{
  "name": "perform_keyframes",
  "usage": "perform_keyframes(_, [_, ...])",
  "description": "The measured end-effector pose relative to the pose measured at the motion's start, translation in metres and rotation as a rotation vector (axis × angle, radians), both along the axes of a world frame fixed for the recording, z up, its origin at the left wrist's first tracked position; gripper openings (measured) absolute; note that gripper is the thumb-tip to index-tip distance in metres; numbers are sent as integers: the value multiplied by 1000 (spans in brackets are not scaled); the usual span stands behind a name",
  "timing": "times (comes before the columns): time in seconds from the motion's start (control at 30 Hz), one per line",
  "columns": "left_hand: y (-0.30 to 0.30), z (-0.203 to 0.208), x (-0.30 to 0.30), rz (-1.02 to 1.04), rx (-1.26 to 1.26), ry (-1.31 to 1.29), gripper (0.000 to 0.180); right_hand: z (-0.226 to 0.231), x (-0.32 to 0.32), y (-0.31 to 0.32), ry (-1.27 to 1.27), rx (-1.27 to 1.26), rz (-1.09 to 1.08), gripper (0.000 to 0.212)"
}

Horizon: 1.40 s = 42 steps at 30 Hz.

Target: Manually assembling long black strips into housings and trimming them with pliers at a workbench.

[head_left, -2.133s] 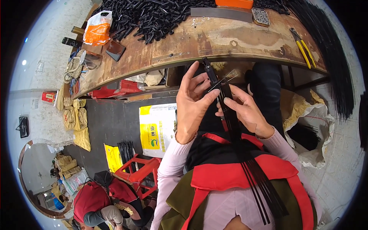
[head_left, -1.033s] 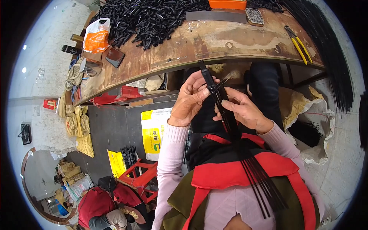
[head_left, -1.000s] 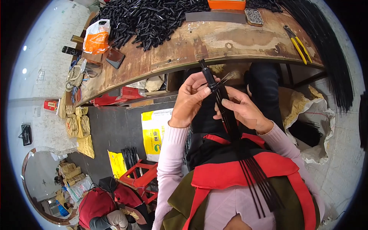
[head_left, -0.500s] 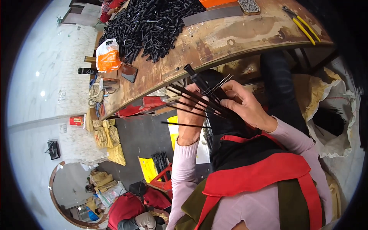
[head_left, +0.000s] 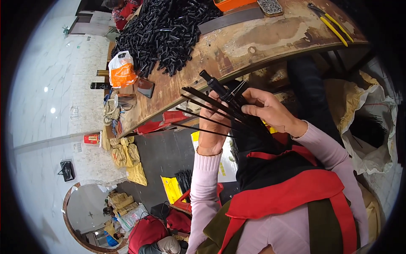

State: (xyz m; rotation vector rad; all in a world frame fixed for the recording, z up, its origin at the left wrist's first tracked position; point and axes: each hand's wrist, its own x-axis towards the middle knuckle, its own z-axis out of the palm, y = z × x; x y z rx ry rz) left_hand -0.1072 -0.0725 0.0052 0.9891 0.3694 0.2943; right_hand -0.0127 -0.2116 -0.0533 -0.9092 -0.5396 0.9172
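Over my lap my left hand [head_left: 213, 131] is closed round a black tubular plastic fitting [head_left: 218, 87], which looks like an umbrella runner and tilts up toward the table. Several thin black rods [head_left: 207, 104], like umbrella ribs, fan out to the left across that hand; their other ends run down to the right, over my dark apron. My right hand [head_left: 272, 111] has its thumb and fingers pinched at the rods just right of the fitting. Thin silvery wires [head_left: 240, 86] stick up between the two hands. The right fingertips are partly hidden.
The wooden table [head_left: 237, 53] ahead bears a heap of black tubular pieces [head_left: 165, 36], yellow-handled pliers [head_left: 334, 29], a grey metal strip [head_left: 230, 20], a phone [head_left: 146, 87] and an orange-white bag [head_left: 122, 70]. An open sack [head_left: 349, 146] with black rods stands right. Another person [head_left: 146, 233] is at lower left.
The rods now spread more evenly to the left, and the silvery wires look shorter between my hands. Both hands keep their grip. The whole view has shifted slightly.
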Motion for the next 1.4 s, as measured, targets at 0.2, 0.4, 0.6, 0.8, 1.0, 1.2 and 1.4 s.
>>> perform_keyframes(0.2, [11,4,5,-155,-40,-16,30,-7,7,4,210,88,75,20])
perform_keyframes(0.4, [16,3,7,-156,29,37,30,-14,10,7,367,168,136,17])
perform_keyframes(0.6, [28,-4,2,-216,17,20,32,-11,7,8,399,161,130,15])
perform_keyframes(0.8, [26,2,0,-234,-53,14,34,-12,7,8,391,158,149,15])
perform_keyframes(1.0, [25,-2,-5,-177,45,18,42,3,-3,6,194,-44,56,14])
perform_keyframes(1.2, [26,1,-6,-200,77,35,39,-1,0,5,270,27,35,14])
perform_keyframes(1.4, [27,-3,-4,-181,50,0,41,-1,-8,11,73,-29,-64,12])
